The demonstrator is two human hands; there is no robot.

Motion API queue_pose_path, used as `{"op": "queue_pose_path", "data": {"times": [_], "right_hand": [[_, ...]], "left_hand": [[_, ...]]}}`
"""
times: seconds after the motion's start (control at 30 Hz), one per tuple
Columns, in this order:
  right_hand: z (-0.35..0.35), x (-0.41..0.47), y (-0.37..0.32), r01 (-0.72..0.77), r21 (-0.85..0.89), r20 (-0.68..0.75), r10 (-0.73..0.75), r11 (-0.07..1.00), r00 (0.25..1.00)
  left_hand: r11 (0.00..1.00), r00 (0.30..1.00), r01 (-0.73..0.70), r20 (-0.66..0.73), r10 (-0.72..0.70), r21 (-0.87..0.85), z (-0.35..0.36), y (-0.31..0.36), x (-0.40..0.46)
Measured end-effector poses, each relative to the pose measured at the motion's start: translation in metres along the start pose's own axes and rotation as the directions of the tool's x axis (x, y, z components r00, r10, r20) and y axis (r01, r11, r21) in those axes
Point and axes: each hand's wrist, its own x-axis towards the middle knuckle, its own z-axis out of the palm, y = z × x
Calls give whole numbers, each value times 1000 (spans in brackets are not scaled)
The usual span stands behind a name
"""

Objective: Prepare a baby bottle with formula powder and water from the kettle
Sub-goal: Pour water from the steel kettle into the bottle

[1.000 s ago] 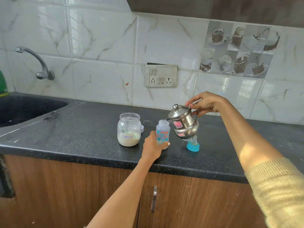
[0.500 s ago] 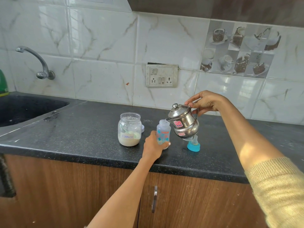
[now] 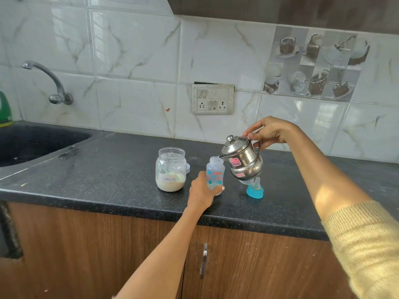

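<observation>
Kettle tilted over the open bottle for filling.

The left hand (image 3: 201, 188) grasps the lower body of the baby bottle (image 3: 215, 172), which stands upright on the tabletop (image 3: 108, 169), bracing it against tipping. The right hand (image 3: 269, 131) grips the handle of the steel kettle (image 3: 241, 159), tilted so its spout meets the bottle mouth. The blue teat cap (image 3: 255, 189) stands just right of the bottle, clear of the pour; the open formula jar (image 3: 171, 169) stands to the left.

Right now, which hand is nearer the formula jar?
Left. The left hand grips the baby bottle beside the formula jar; the right hand holds the kettle farther off.
</observation>
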Motion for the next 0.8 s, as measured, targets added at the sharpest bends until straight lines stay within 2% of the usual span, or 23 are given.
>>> {"op": "queue_pose_path", "data": {"times": [0.8], "right_hand": [[0,0,-1,-10,-10,-1,10,1000,1000]], "left_hand": [[1000,1000,-14,-7,14,10,0,1,-1]]}}
